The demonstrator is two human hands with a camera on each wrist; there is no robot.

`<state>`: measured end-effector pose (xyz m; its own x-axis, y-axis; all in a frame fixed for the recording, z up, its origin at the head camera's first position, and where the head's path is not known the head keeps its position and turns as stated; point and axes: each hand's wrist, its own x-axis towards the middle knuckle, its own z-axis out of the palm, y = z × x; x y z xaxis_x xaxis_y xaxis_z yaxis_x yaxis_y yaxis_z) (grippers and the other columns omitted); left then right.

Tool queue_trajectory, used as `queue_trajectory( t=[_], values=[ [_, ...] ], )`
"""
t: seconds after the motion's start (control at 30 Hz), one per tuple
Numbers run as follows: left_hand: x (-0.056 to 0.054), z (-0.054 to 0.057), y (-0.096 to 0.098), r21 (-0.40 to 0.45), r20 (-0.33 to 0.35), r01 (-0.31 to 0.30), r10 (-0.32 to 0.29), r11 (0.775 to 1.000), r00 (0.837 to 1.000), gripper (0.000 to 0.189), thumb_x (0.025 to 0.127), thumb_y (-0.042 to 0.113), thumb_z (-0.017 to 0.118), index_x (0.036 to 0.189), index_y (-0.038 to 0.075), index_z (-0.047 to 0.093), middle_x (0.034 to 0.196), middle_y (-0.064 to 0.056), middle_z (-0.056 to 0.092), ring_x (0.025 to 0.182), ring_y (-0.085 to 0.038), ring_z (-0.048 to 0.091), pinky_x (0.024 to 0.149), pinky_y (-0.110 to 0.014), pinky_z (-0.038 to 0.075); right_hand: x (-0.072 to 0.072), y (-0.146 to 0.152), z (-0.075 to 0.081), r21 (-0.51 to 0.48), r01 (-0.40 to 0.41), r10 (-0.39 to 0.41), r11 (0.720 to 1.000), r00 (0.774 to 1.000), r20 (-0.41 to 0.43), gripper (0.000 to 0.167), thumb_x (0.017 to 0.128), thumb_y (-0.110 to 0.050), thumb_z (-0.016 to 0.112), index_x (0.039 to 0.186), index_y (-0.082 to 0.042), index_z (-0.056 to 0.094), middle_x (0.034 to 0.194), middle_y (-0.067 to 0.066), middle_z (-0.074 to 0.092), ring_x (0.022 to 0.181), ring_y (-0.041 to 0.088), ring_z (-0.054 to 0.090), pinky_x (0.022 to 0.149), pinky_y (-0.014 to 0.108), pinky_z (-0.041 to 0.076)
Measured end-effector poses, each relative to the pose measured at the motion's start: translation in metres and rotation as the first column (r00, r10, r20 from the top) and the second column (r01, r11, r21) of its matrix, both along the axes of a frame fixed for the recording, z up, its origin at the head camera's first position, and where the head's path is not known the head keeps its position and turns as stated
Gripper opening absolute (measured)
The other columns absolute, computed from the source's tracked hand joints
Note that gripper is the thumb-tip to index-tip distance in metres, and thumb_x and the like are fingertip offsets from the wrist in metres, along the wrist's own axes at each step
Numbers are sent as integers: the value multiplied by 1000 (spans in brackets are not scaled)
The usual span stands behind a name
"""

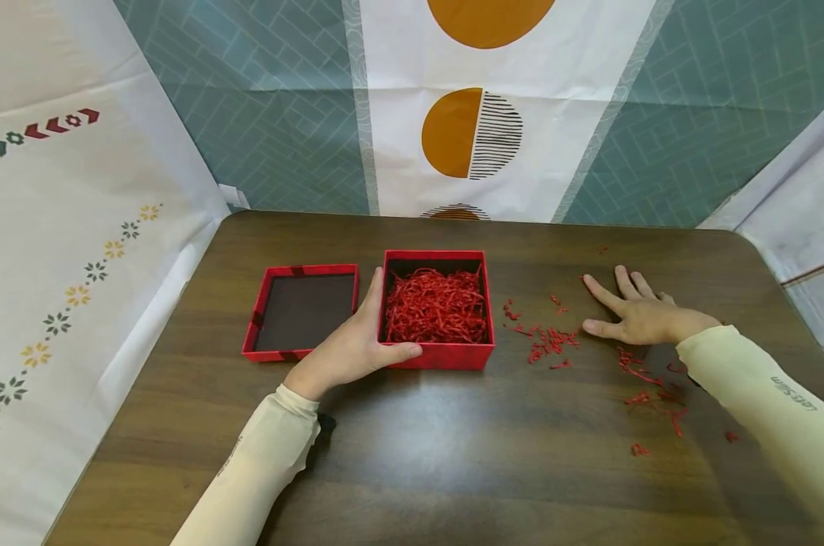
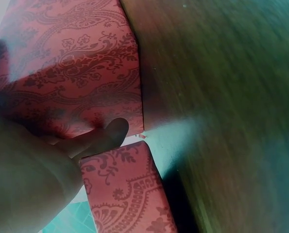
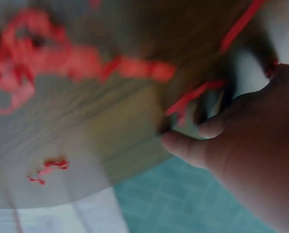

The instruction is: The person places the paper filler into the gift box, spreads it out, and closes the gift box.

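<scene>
A red box (image 1: 446, 356) filled with crinkled red paper shreds (image 1: 435, 307) stands on the table. My left hand (image 1: 347, 345) grips its front left corner, thumb along the front face and fingers up the left side. The left wrist view shows the box's patterned red side (image 2: 66, 63) close up, with the thumb (image 2: 116, 132) against it. Over on the right, my right hand (image 1: 633, 311) is spread with straight fingers low over the table, among loose red shreds (image 1: 548, 343). Blurred red strips (image 3: 134, 68) lie near its fingers in the right wrist view.
The shallow red lid (image 1: 306, 311), dark inside, lies left of the box, right beside my left hand. More shreds (image 1: 640, 398) are scattered toward the front right of the wooden table (image 1: 453, 455). Patterned cloth (image 1: 289, 114) hangs behind the table's back edge.
</scene>
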<state>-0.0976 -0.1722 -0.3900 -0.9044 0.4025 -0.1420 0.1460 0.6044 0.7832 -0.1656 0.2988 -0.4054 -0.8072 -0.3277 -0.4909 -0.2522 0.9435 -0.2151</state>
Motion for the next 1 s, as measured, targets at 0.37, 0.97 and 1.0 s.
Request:
queue_trajectory(
  t=[0.37,0.97,1.0],
  values=[
    [0,2,3,13,-6,16,-15,1000,1000,125,84,66,72,157,32,-24,166,8,-14,151,-21,10,115,-47,27,-51,13,19,-65,107,-110,992,993,-48,104,101,-68,33,156,6,-14,159,32,-20,143,58,-12,96,85,3],
    [-3,6,1,-20,10,7,-7,1000,1000,124,84,67,71,157,31,-24,166,6,-13,150,-25,16,113,-49,31,44,-44,4,-149,-171,157,974,982,-102,99,98,-64,52,161,0,10,167,21,2,151,43,2,107,76,7],
    [-3,6,0,-22,14,2,-2,1000,1000,125,84,67,71,157,32,-24,166,6,-12,150,-25,17,113,-49,32,49,-44,6,-159,-173,158,972,982,-102,99,97,-64,53,161,-1,11,167,21,2,151,43,3,107,75,8]
  ],
)
